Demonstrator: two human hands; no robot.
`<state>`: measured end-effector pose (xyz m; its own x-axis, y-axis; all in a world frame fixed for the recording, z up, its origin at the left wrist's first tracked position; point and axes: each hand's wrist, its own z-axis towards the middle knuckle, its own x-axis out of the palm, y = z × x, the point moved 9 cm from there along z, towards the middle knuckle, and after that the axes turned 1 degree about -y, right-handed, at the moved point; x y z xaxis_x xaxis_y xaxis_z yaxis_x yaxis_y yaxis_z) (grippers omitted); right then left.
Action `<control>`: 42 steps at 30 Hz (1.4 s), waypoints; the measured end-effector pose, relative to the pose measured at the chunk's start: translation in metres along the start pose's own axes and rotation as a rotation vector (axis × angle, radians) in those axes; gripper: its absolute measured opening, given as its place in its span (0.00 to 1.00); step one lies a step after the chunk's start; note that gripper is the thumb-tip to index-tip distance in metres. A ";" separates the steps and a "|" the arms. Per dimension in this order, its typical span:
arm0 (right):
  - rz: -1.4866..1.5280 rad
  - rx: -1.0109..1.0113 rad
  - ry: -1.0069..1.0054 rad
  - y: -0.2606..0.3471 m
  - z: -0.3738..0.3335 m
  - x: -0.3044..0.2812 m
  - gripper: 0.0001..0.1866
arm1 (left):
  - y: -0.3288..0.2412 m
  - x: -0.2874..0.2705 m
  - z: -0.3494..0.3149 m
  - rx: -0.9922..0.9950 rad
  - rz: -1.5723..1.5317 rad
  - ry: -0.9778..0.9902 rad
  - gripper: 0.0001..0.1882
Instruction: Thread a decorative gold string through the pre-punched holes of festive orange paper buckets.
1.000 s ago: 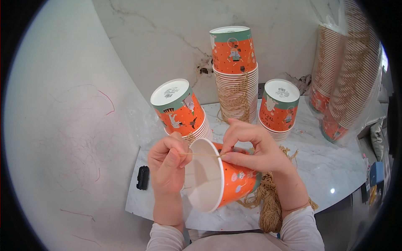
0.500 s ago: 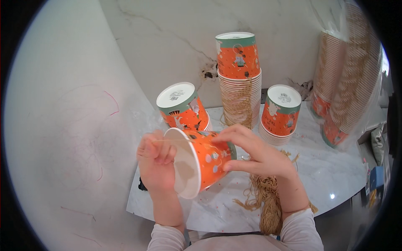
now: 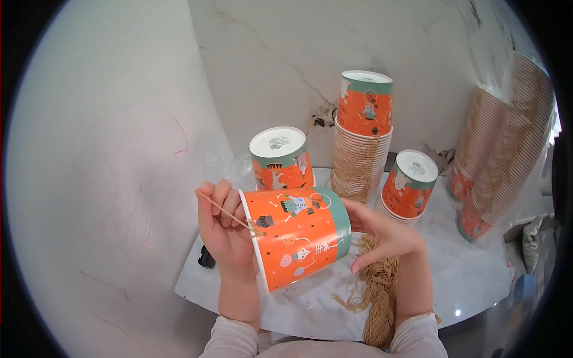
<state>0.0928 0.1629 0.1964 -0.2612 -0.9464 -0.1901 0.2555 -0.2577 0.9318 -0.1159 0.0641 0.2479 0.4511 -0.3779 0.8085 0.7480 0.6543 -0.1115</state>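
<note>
Left hand (image 3: 228,234) pinches string (image 3: 225,211) running to rim of cup (image 3: 298,238). Cup sideways above table (image 3: 465,286), between both hands. Right hand (image 3: 385,231) at cup base, thumb and fingers wide apart.

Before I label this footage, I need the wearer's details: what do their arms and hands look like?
The left hand and right hand are ungloved and, where visible, unadorned. The forearms are bare up to plain, whitish sleeves.
</note>
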 end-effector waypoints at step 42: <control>-1.004 0.025 -0.784 0.049 0.175 -0.043 0.50 | -0.027 -0.105 0.047 -0.221 1.224 -0.278 0.29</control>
<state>-0.0463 0.2251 0.3039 -0.8087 0.0317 -0.5874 -0.3882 -0.7790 0.4924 -0.2065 0.1167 0.1936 0.8040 0.5598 0.2006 -0.0055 0.3443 -0.9388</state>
